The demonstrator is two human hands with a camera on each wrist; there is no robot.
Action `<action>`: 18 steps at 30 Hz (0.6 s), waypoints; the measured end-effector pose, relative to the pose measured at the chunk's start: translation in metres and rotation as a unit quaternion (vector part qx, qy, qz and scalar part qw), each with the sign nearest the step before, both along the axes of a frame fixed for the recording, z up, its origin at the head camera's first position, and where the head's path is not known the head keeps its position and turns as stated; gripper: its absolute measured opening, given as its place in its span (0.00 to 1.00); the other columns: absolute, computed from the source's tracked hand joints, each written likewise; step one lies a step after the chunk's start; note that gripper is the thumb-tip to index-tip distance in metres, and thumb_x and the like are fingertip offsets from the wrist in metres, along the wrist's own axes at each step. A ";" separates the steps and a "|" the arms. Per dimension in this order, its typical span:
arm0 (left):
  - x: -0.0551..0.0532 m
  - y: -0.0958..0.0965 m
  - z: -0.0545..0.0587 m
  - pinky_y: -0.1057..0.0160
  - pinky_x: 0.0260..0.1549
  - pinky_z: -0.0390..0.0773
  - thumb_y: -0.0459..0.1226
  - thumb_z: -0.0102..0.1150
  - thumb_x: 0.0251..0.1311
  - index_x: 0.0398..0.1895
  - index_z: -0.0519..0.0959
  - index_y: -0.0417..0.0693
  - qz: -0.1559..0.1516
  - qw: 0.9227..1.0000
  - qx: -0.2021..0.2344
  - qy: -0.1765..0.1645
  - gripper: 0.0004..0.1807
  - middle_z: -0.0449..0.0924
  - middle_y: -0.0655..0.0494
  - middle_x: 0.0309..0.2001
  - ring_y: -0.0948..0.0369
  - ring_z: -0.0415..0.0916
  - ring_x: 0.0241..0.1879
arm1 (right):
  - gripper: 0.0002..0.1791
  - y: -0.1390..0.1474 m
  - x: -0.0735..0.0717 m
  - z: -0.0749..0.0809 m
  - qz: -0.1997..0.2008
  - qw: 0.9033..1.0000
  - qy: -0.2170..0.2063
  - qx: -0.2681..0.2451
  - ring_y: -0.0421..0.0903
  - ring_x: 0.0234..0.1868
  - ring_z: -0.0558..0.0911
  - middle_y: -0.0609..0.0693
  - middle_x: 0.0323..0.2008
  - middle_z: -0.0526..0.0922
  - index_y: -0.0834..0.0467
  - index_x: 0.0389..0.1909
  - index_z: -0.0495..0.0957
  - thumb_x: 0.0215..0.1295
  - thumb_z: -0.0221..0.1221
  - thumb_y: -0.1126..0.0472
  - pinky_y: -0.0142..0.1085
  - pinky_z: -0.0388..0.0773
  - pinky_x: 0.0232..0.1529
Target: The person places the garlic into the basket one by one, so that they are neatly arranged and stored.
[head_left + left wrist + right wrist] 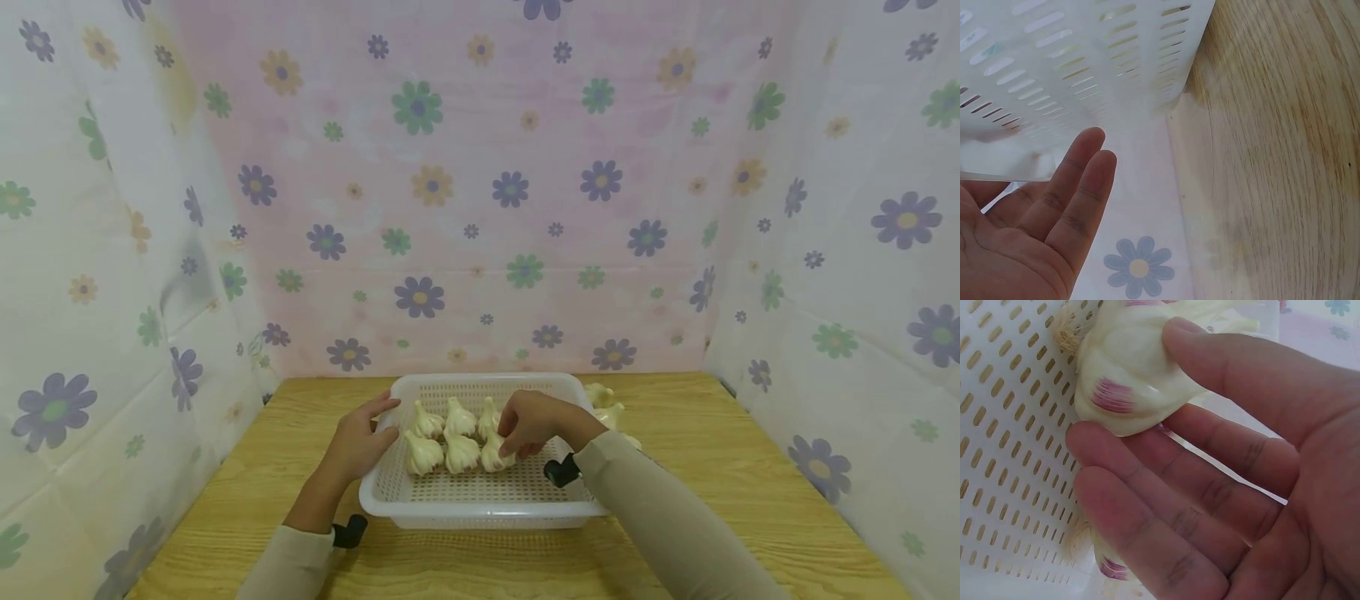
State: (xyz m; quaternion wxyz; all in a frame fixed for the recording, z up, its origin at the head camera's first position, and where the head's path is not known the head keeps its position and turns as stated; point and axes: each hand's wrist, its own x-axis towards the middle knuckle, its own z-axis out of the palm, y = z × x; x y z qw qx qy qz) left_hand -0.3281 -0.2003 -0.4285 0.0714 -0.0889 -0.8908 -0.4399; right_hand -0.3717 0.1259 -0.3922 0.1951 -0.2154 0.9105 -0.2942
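My right hand (531,421) reaches into a white perforated plastic basket (487,510) and grips a garlic bulb (1129,369) between thumb and fingers. In the right wrist view that bulb shows pale skin, a purple-streaked patch and dry roots, close over the basket floor. In the head view it is the right end of the front row, partly hidden by my fingers. Several more garlic bulbs (461,452) stand in two rows to its left and behind. My left hand (362,442) rests at the basket's left rim, two fingers (1082,206) extended outside the wall in the left wrist view.
More garlic bulbs (609,414) lie on the wooden table (300,467) just right of the basket, partly behind my right forearm. Flower-printed cloth (480,208) hangs at the back and on both sides.
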 end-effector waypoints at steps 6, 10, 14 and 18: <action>0.000 0.001 -0.001 0.58 0.33 0.89 0.37 0.58 0.67 0.72 0.74 0.46 0.000 1.000 0.013 -0.002 0.29 0.60 0.52 0.80 0.46 0.85 0.54 | 0.15 0.003 -0.002 0.001 0.000 1.000 -0.003 -0.002 0.52 0.32 0.90 0.48 0.33 0.89 0.56 0.43 0.88 0.55 0.77 0.58 0.44 0.89 0.33; -0.001 0.002 -0.002 0.59 0.32 0.89 0.37 0.58 0.67 0.72 0.74 0.46 -0.006 1.000 0.017 0.000 0.29 0.61 0.51 0.80 0.47 0.86 0.53 | 0.14 0.009 0.000 0.002 0.003 1.000 0.008 0.002 0.52 0.32 0.90 0.47 0.35 0.89 0.55 0.42 0.88 0.56 0.76 0.57 0.45 0.89 0.34; 0.000 0.002 -0.002 0.58 0.32 0.89 0.37 0.58 0.66 0.72 0.74 0.45 -0.001 1.000 0.015 0.002 0.29 0.61 0.51 0.80 0.48 0.86 0.53 | 0.16 0.013 0.000 0.005 0.016 1.000 0.016 -0.005 0.52 0.33 0.90 0.46 0.36 0.89 0.56 0.45 0.88 0.57 0.76 0.57 0.47 0.89 0.37; 0.000 0.001 -0.001 0.58 0.32 0.89 0.37 0.58 0.66 0.72 0.75 0.46 0.004 1.000 0.013 0.002 0.29 0.61 0.52 0.80 0.48 0.86 0.53 | 0.19 0.019 -0.001 0.009 0.029 0.999 0.028 -0.022 0.48 0.33 0.88 0.47 0.38 0.89 0.60 0.50 0.87 0.59 0.74 0.58 0.45 0.88 0.38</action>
